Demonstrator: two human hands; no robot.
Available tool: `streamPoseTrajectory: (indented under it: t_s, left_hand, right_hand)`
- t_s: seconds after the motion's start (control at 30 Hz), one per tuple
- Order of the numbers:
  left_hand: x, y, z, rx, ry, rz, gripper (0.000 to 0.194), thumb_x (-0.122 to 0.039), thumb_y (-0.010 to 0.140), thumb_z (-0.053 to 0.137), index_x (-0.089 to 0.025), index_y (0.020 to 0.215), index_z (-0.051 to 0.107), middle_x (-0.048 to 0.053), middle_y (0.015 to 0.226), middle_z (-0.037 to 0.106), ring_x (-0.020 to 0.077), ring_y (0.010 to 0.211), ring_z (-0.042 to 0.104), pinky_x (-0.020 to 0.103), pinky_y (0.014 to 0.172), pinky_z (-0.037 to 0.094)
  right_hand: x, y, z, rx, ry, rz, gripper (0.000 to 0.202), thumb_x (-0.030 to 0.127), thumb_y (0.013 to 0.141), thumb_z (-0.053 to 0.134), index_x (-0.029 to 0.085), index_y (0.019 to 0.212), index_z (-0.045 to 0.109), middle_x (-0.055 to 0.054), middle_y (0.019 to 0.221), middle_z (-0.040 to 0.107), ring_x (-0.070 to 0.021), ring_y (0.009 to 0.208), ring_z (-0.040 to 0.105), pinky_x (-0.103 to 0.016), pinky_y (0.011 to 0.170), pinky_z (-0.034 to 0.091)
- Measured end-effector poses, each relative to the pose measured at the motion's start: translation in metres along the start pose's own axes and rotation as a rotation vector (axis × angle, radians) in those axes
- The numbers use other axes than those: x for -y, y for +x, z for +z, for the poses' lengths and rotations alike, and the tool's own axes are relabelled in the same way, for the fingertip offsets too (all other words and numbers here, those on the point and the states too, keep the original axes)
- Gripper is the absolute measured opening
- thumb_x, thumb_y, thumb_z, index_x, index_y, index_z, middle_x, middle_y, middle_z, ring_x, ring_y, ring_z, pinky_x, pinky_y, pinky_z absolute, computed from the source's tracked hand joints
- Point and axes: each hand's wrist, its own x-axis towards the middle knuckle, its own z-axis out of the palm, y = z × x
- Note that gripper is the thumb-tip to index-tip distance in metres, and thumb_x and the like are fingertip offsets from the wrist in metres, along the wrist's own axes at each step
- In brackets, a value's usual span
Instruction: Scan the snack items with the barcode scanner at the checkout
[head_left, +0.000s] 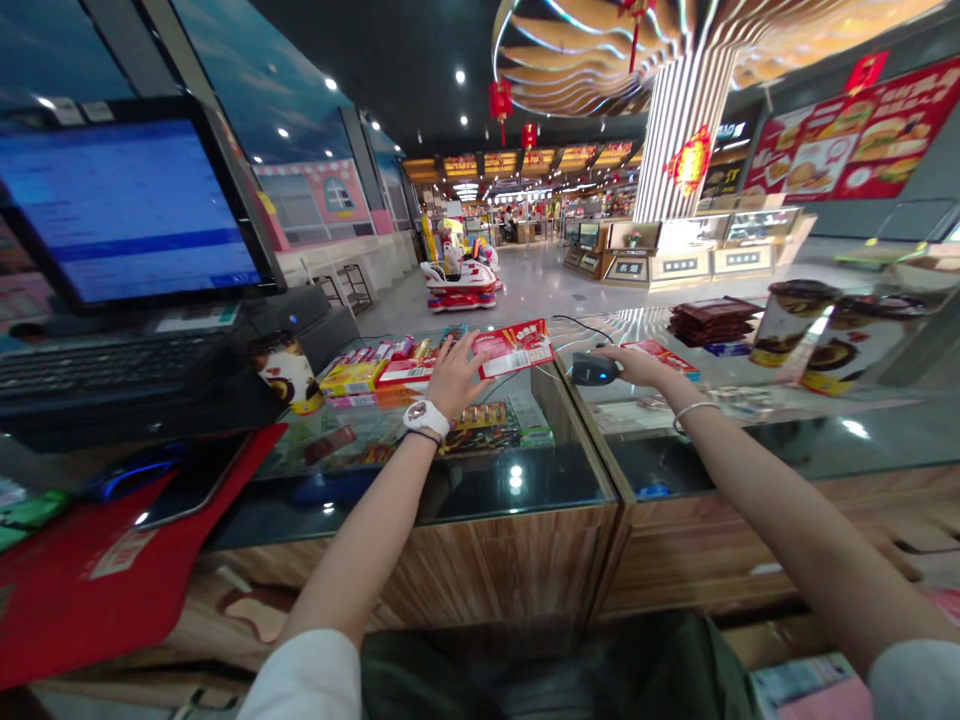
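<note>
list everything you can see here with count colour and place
packet: one, red and white, held up over the glass counter
scanner: one, dark with a blue light, on the counter at the seam
glass counter: two sections, wood fronts
snack boxes: several, red and yellow, left section
dark packets: one stack, brown, far right section
cups: two, brown and white, right
monitor: one, blue screen, left
keyboard: one, black, below monitor
mat: one, red, lower left
left hand: holds the packet, white watch on wrist
right hand: grips the scanner

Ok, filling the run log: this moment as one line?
left hand: holds red packet | right hand: grips barcode scanner | glass counter
</note>
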Motion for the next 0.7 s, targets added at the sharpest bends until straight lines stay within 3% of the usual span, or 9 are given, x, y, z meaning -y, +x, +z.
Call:
streamPoseTrajectory:
  t_s: [0.33,0.6,0.7]
  left_hand:
    - [0.003,-0.001,-0.003,-0.016,0.015,-0.025,0.035,-0.035,0.088,0.064,-0.021,0.12,0.065,0.016,0.153,0.043,0.0299,0.142,0.041,0.056,0.12,0.027]
    - [0.011,-0.003,-0.001,-0.024,0.021,-0.071,0.035,-0.033,0.087,0.064,-0.022,0.121,0.064,0.015,0.153,0.043,0.0302,0.143,0.04,0.056,0.12,0.027]
    - [0.012,-0.002,0.0,-0.029,0.023,-0.078,0.034,-0.03,0.087,0.062,-0.022,0.12,0.063,0.015,0.154,0.042,0.0301,0.143,0.04,0.055,0.12,0.027]
  right_hand:
    - [0.011,0.006,0.012,-0.06,0.064,-0.061,0.055,0.005,0.069,0.057,0.021,0.12,0.068,-0.009,0.125,0.07,-0.0269,0.119,0.064,-0.045,0.106,0.048]
    - [0.061,0.013,-0.002,-0.369,0.143,0.02,0.047,0.032,0.081,0.065,0.019,0.126,0.061,-0.012,0.13,0.065,-0.0321,0.123,0.059,-0.049,0.105,0.046]
    - [0.078,0.013,-0.008,-0.441,0.178,0.051,0.047,0.042,0.083,0.064,0.019,0.124,0.061,-0.012,0.125,0.067,-0.032,0.116,0.061,-0.048,0.101,0.048]
